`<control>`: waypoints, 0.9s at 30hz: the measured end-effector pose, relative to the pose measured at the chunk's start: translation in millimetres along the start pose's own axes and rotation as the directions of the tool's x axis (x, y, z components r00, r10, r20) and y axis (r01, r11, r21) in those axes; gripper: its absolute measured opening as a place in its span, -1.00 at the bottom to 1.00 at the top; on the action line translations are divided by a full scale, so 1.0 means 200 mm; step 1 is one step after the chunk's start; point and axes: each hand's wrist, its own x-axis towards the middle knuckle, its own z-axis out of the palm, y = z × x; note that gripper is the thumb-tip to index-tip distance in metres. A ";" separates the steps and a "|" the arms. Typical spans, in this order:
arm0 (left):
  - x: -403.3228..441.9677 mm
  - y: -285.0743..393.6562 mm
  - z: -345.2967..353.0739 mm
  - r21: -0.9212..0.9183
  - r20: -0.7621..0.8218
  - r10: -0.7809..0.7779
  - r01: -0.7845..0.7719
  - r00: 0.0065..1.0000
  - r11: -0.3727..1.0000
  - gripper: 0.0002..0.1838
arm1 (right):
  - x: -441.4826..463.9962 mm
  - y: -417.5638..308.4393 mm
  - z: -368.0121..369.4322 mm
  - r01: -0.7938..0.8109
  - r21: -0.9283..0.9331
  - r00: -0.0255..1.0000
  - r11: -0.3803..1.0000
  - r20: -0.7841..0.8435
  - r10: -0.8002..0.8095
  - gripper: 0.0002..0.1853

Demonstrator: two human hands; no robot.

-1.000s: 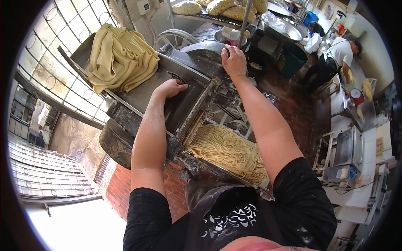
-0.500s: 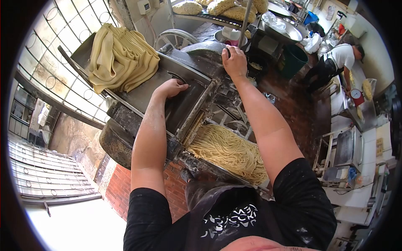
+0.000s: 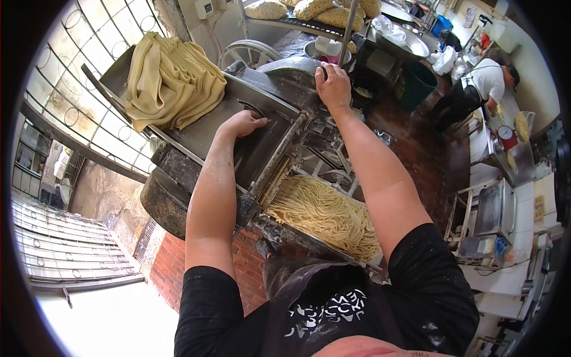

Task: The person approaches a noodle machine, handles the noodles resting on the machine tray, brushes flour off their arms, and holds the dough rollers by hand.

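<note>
My left hand is closed, with the thumb along the curled fingers, over the metal tray of a noodle machine. Whether anything is inside its grip is hidden. Folded sheets of yellow dough are piled at the tray's far left end. On the machine's metal cover, my right hand has its fingers bent round a small dark part at the edge, too covered to name. Below, between my arms, a mass of cut noodles lies beneath the machine's rollers.
A spoked wheel stands behind the machine. Bagged noodles sit on a rack at the back. At right, a co-worker bends over a counter with a red scale. A green bin stands on the floor.
Both of my hands stay almost where they were. The cut noodles look slightly shifted. At the counter, the co-worker's arm has moved up a little.
</note>
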 end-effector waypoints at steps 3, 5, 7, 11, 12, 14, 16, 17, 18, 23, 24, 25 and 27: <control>-0.02 0.02 0.00 -0.019 -0.025 -0.017 0.016 1.000 1.000 -0.36 | 0.00 0.00 0.00 0.001 0.000 1.000 1.000 -0.007 -0.001 -0.58; -0.04 0.04 0.00 -0.028 -0.035 -0.021 0.020 0.999 0.999 -0.39 | 0.00 0.00 0.00 0.002 -0.005 1.000 1.000 -0.009 -0.002 -0.58; -0.05 0.04 0.00 -0.023 -0.032 -0.015 0.014 0.999 1.000 -0.39 | 0.00 0.00 0.00 0.003 -0.015 1.000 1.000 -0.009 -0.003 -0.58; -0.05 0.04 0.00 -0.019 -0.032 -0.015 0.014 0.999 1.000 -0.39 | 0.00 -0.01 -0.01 -0.004 -0.010 1.000 1.000 -0.005 0.004 -0.58; -0.05 0.04 0.00 -0.021 -0.034 -0.018 0.018 0.999 1.000 -0.39 | 0.00 -0.01 -0.01 -0.005 -0.009 1.000 1.000 -0.006 0.005 -0.58; -0.04 0.04 0.00 -0.024 -0.037 -0.016 0.016 0.999 1.000 -0.39 | 0.00 -0.01 -0.01 -0.008 -0.009 1.000 1.000 -0.003 0.008 -0.58; -0.04 0.04 0.00 -0.026 -0.039 -0.006 0.005 0.999 1.000 -0.39 | 0.00 -0.01 -0.01 -0.012 -0.012 1.000 1.000 0.007 0.013 -0.58; -0.05 0.04 0.00 -0.026 -0.040 -0.008 0.007 0.999 1.000 -0.40 | 0.00 -0.01 -0.01 -0.001 -0.014 1.000 1.000 -0.012 0.001 -0.59; -0.05 0.04 0.00 -0.026 -0.041 -0.011 0.009 0.999 1.000 -0.40 | 0.00 -0.01 0.00 0.010 -0.016 0.999 1.000 -0.031 -0.011 -0.60; 0.03 0.00 0.00 0.147 -0.033 0.074 -0.068 0.997 0.987 -0.41 | 0.02 -0.05 -0.06 0.051 -0.020 0.997 0.999 -0.052 -0.052 -0.70; 0.02 0.00 0.00 0.120 -0.015 0.052 -0.050 0.999 0.991 -0.41 | 0.01 -0.07 -0.07 0.030 -0.061 0.998 0.998 -0.053 -0.033 -0.72; 0.05 -0.04 0.01 0.144 -0.029 0.089 -0.084 0.996 0.986 -0.39 | -0.01 -0.05 -0.06 0.048 -0.059 0.996 0.997 -0.066 -0.052 -0.71; 0.01 0.00 0.00 0.047 -0.011 0.032 -0.032 0.999 0.998 -0.39 | 0.00 -0.03 -0.03 0.032 0.021 0.997 0.999 -0.073 -0.031 -0.67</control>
